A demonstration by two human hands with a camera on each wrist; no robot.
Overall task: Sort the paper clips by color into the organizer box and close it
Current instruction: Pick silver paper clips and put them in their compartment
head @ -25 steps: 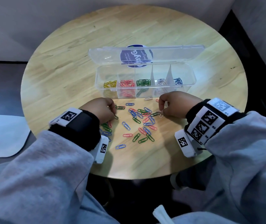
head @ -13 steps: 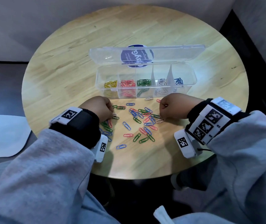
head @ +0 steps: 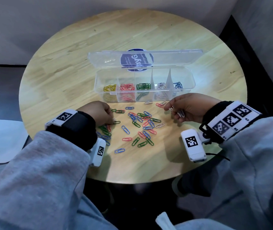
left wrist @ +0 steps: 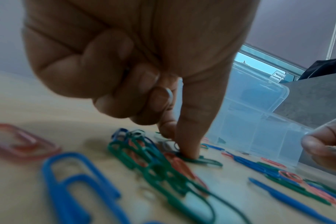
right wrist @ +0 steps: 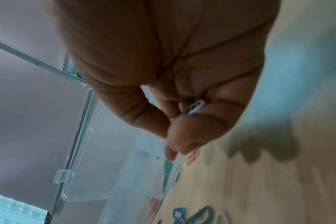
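My right hand (head: 192, 107) pinches white clips (head: 180, 112) just near the box (head: 189, 80). My left hand (head: 97, 113) presses a green clip (left wrist: 201, 161) onto the table (head: 149, 34) with one finger; whether it is pinched I cannot tell. The box holds some of all five colours, many loose clips (head: 139, 123) lie unsorted, and the lid (head: 106, 58) is open.

Organizer box (head: 186, 75): clear, five compartments, lid open.
Sorted clips (head: 127, 87): yellow, red, green, white, blue.
Loose clips (head: 142, 123): mixed colours, scattered before box.

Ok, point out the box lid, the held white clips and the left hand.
box lid (head: 106, 59): head view, clear left part.
white clips (head: 181, 113): head view, bundle's middle.
left hand (head: 97, 112): head view, back of hand.
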